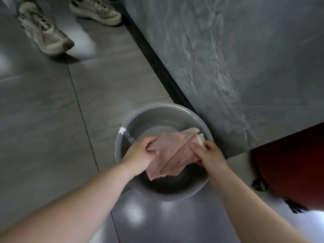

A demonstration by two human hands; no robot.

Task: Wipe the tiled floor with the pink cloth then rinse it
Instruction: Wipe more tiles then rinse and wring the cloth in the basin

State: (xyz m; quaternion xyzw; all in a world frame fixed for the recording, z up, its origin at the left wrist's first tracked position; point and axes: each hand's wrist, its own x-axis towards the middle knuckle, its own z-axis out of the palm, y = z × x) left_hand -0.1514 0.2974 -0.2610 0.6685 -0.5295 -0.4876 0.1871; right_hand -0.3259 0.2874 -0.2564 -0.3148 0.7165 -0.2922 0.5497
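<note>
Head view, left hand point(140, 153) and right hand point(212, 155) gripping pink cloth point(175, 151), basin point(150, 120) beneath partly hidden

Both hands hold a soft, wrinkly pink cloth point(172, 151). Below them sits a smooth, shiny round grey basin point(175, 192) on the glossy grey tiled floor point(43, 120).

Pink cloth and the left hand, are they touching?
Touching. The head view shows the left hand gripping one end of the pink cloth, with no gap between them, over the grey basin.
</note>
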